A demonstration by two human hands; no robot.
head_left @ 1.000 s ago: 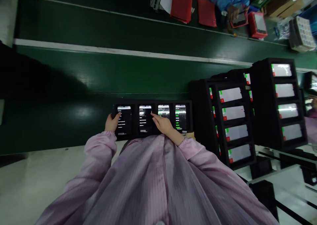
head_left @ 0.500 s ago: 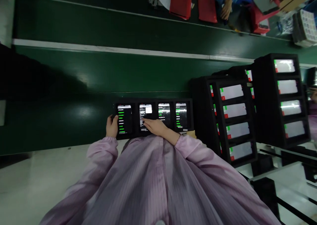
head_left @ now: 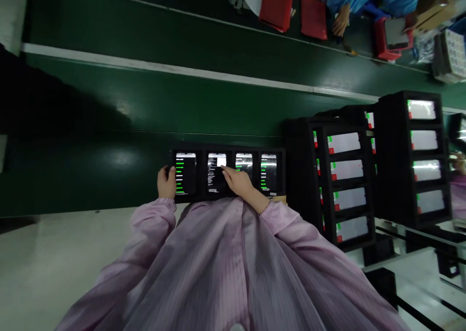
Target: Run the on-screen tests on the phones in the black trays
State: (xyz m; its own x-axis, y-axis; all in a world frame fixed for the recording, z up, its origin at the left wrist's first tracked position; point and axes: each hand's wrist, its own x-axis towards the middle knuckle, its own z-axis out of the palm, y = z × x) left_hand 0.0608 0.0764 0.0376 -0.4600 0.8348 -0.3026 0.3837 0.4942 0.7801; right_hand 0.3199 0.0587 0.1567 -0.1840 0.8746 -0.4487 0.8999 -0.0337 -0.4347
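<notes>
A black foam tray (head_left: pixel 200 188) lies along the near edge of the green bench, with a row of lit smartphones in its slots. My left hand (head_left: pixel 166 182) grips the tray's left end, thumb on the rim beside the leftmost phone (head_left: pixel 189 175). My right hand (head_left: pixel 237 181) reaches over the tray, fingers stretched out and holding nothing. Its fingertip is at the white box on the screen of the second phone (head_left: pixel 214 178). That hand partly covers the third phone (head_left: pixel 243 158). At the right end the fourth phone (head_left: pixel 268 173) shows green and white text lines.
Stacked black trays (head_left: pixel 349 195) of phones with pale screens stand close on my right, and another tall stack (head_left: pixel 409 175) is behind them. A white strip (head_left: pixel 182 70) runs along the green bench (head_left: pixel 145 103). Across it, a co-worker's hand (head_left: pixel 341 20) is near red folders (head_left: pixel 313 16).
My right hand has moved slightly right and up, from the text on the second phone to its white box. My left hand stays on the tray's end. The view has shifted a little.
</notes>
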